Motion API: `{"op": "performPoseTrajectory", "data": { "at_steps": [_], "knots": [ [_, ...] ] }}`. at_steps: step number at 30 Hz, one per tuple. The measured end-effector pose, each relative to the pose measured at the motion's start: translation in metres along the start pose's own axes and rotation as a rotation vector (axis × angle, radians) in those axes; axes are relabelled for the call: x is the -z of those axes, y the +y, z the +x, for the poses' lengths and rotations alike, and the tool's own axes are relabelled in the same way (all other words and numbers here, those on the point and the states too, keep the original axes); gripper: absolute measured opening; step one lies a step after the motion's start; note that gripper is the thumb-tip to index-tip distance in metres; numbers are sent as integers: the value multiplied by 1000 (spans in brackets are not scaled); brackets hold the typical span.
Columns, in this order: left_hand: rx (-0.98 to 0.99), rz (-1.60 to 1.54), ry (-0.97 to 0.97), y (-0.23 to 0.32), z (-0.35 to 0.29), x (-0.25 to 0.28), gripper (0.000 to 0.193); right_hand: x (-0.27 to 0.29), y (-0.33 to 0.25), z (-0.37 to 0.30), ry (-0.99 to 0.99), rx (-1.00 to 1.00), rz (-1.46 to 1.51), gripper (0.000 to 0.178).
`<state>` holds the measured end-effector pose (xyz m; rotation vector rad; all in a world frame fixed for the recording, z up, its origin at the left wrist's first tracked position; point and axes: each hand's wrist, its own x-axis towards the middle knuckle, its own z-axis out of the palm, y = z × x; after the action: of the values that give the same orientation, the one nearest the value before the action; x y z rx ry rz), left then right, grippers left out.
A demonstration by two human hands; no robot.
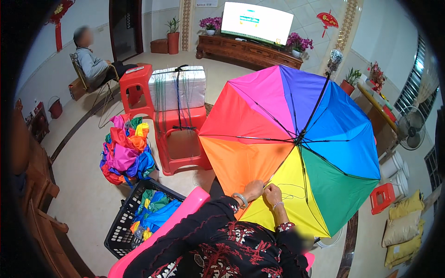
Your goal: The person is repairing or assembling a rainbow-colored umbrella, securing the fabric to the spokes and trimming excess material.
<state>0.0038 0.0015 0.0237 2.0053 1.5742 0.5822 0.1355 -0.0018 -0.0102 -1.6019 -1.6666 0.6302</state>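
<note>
An open umbrella [340, 178] with rainbow-coloured panels lies before me, its inner side with black ribs and shaft facing up. My left hand [253, 191] is closed on the umbrella's rib and cloth, where the orange and yellow panels meet. Close beside it, the fingers of my right hand [273, 194] are pinched together over the yellow panel. A thin dark thread [292, 198] loops across the yellow cloth from the right fingertips. Whether those fingers also hold a needle is too small to see.
A black basket [121, 228] of colourful cloth stands at my left, near a heaped pile of umbrella cloth [124, 153]. A red stool [183, 164] bears a silvery box [192, 85] hung with dark strands. A person [90, 60] sits at the far left. A red stool [382, 198] stands right.
</note>
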Motion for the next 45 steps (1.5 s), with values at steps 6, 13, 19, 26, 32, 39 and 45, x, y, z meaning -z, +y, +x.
{"op": "performPoseTrajectory", "data": {
  "at_steps": [6,13,19,26,32,39,45],
  "knots": [
    [-20,3,-11,1,0,4,21,2,-2,1,-3,10,-25,10],
    [4,15,-51,5,-1,7,19,2,-1,0,-1,38,-25,10],
    [31,9,-46,9,-4,10,19,3,-2,-1,-14,-2,14,10],
    [43,0,-32,3,-2,4,20,8,-17,-5,-11,2,-11,9],
    [39,-31,9,4,0,3,22,9,-16,-4,-10,0,-7,9],
    [47,-15,-9,4,6,7,23,3,-2,4,-40,-62,71,11],
    [48,-28,-8,-4,2,0,25,8,-16,-6,-59,-64,63,12]
  ]
}}
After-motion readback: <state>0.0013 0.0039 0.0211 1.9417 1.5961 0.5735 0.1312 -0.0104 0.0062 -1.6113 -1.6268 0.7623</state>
